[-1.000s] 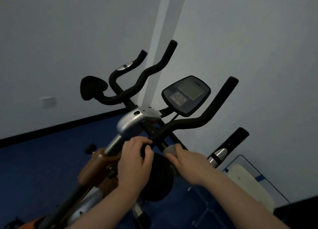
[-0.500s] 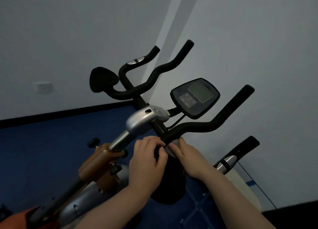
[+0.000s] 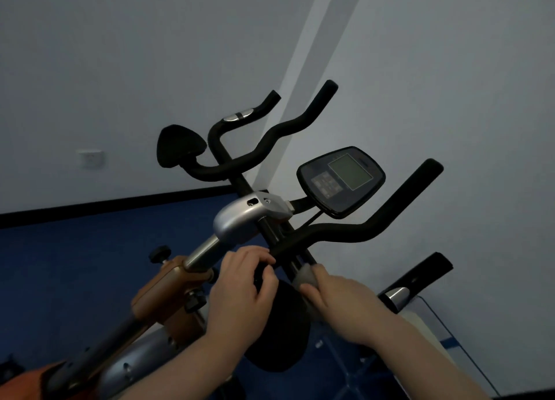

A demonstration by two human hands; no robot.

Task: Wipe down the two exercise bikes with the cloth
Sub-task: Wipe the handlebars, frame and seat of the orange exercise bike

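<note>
A: Two hands low on the black foam-padded handlebar bike (image 3: 345, 228). I see the right hand (image 3: 339, 294) pinching a small grey cloth (image 3: 304, 275) round the near bar.
B: Left?
A: Left hand (image 3: 243, 291) curled on a black knob just beside. Bar's long axis runs up-right, away from the cloth; right hand's nearer.

Below the console (image 3: 341, 181) of the exercise bike (image 3: 240, 222), the left hand (image 3: 240, 291) curls around a black handlebar (image 3: 345, 228) near the stem. Right of it, the right hand (image 3: 339, 297) pinches a grey cloth (image 3: 304, 275) against a bar. A black pad (image 3: 279, 333) sits beneath both hands.
</note>
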